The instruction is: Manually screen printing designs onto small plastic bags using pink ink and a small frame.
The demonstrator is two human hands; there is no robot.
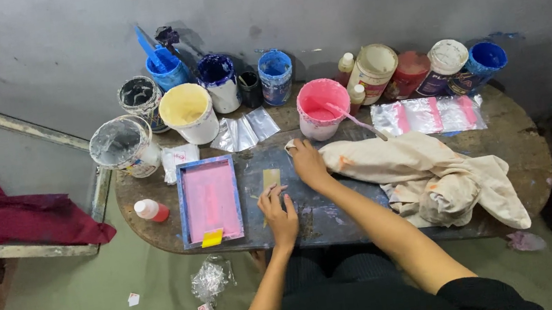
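Risk: left hand [278,207] pinning card [270,178], right hand [306,161] clamped on cloth [423,173]; sleeve could topple nearby pink paint tub [322,108]

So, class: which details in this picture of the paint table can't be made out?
Head view only:
- What the right hand presses: covered by the hand.
- Whether the left hand grips the tan strip: fingers too small to tell.
- Table under the stained cloth: covered.
- Contents of the tipped blue tub: not visible.
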